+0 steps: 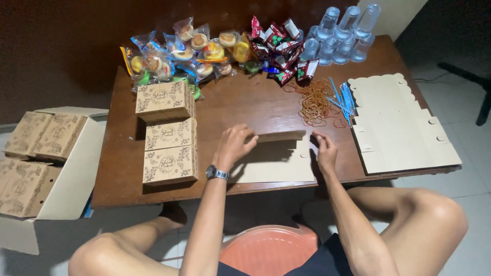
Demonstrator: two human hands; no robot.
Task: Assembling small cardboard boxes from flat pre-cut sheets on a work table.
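A flat beige cardboard box blank [279, 161] lies at the near edge of the brown wooden table [240, 105]. Its far flap [280, 136] is bent upward. My left hand [233, 145], with a wristwatch, grips that flap at its left end. My right hand [325, 151] presses on the blank's right edge beside the flap. Three folded printed boxes [168, 133] stand in a row just left of my left hand.
A stack of flat box blanks [404, 125] lies at the right. Rubber bands [314, 102] and blue straws [343, 99] are beside it. Wrapped snacks [204, 51] and plastic water cups [340, 36] line the far edge. An open carton [66, 174] with folded boxes sits left.
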